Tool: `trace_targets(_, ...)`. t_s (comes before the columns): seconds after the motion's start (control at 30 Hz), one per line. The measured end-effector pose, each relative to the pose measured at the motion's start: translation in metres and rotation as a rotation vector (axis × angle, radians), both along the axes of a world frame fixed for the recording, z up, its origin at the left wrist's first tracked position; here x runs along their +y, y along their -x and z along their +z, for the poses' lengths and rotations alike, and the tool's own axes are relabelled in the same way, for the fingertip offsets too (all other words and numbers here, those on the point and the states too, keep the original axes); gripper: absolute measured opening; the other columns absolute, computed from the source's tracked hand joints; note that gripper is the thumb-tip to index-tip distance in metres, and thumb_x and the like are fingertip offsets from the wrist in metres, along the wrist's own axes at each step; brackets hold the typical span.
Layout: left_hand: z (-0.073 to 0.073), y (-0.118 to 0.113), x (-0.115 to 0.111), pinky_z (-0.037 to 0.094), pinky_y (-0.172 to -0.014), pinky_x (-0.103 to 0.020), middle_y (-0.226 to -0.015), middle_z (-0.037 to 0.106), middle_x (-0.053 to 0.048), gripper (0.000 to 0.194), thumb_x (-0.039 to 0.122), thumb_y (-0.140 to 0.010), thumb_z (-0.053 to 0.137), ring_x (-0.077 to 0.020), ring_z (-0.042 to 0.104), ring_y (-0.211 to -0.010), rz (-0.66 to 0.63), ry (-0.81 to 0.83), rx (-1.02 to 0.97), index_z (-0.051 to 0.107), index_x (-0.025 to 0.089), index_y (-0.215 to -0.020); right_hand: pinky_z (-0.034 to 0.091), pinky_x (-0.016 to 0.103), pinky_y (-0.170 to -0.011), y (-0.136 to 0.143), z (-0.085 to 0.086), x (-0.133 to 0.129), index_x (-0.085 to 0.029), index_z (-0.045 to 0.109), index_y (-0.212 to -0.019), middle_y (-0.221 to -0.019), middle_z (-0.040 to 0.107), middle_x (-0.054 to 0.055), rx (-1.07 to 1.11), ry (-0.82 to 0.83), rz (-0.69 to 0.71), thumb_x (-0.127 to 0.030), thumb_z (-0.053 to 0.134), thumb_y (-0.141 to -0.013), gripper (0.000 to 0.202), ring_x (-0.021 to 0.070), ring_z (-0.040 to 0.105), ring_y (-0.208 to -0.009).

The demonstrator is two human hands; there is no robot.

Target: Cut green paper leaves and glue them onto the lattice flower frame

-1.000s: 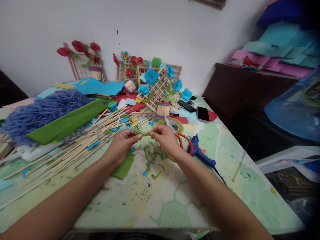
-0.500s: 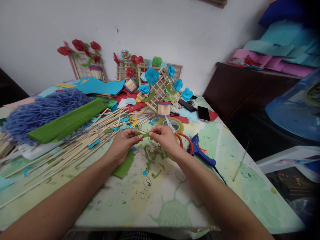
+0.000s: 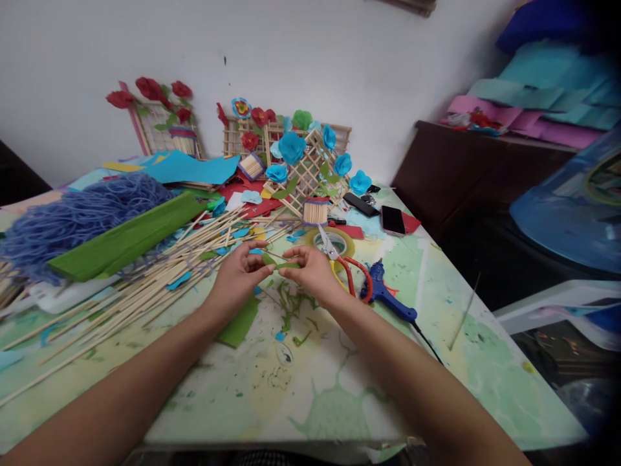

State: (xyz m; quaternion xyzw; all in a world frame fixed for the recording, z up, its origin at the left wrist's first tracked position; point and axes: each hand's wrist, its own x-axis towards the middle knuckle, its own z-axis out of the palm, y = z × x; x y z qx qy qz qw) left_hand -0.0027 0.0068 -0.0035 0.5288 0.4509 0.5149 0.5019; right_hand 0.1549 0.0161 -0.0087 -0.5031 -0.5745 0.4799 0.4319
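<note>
Between my two hands, close together above the table, is a small green paper piece [image 3: 288, 265] with a thin stem. My left hand [image 3: 241, 273] pinches its left side with thumb and fingers. The fingertips of my right hand [image 3: 313, 270] grip its right side. Green scraps [image 3: 291, 301] lie below the hands, and a folded green paper [image 3: 240, 323] lies under my left wrist. Scissors with red and yellow handles [image 3: 352, 272] rest by my right hand, against a tape roll [image 3: 347, 241]. To their right is a blue glue gun [image 3: 391, 298].
Thin sticks [image 3: 145, 291], blue yarn [image 3: 82, 220] and a green paper strip [image 3: 130, 236] cover the left. Behind stands a lattice with blue flowers [image 3: 310, 168]. A phone [image 3: 392, 220] lies at the back right. A white chair [image 3: 548, 310] stands beyond the right edge.
The fingers of both hands have shifted on the green piece, and more of the thin stem shows above it. The view has moved slightly.
</note>
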Motion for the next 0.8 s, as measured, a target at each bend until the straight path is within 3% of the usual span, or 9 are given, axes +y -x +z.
trace_targets(0.27,0.0008,0.0005,0.0005,0.037,-0.055,-0.024,-0.061,0.058,0.006,0.055,0.021,-0.061,0.076,-0.0116,0.053,-0.056,-0.017,0.018,0.057,0.052,0.016,-0.11,0.035,0.023,-0.053,-0.0016,0.0005,0.0024,-0.018,0.056,-0.083,-0.056,0.048,-0.008,0.096,-0.01,-0.049,-0.017,0.07,-0.063,0.025,0.0089,0.045,-0.052)
trace_targets(0.8,0.0004,-0.0004,-0.0015,0.038,-0.058,-0.025,-0.063,0.055,0.007,0.054,0.02,-0.061,0.075,-0.0114,0.052,-0.059,-0.024,0.036,0.062,0.054,0.016,-0.11,0.035,0.024,-0.054,-0.0011,-0.0011,0.0035,-0.018,0.054,-0.084,-0.058,0.047,-0.007,0.098,-0.04,-0.018,-0.013,0.063,-0.066,0.021,0.0101,0.045,-0.055)
